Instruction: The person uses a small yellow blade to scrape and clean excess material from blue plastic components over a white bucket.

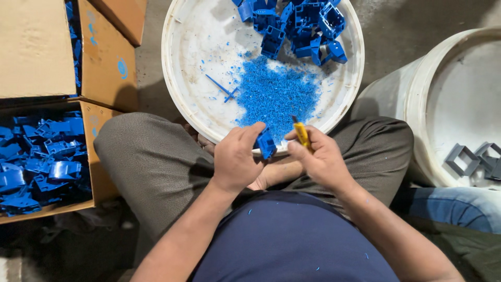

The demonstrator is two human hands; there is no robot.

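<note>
My left hand (236,156) grips a small blue plastic part (266,143) over the near rim of a round white tub (180,104). My right hand (319,156) holds a yellow-handled knife (301,133), its short blade pointing up, just right of the part. Inside the tub, a heap of blue plastic shavings (276,94) lies in the middle and several blue moulded parts (297,26) are piled at the far side. I sit cross-legged with the tub in front of my knees.
An open cardboard box (94,156) at my left holds several blue parts (42,162); another closed box (36,47) sits behind it. A second white tub (417,104) at the right holds grey plastic frames (475,159). Another person's jeans-clad leg (459,206) is at right.
</note>
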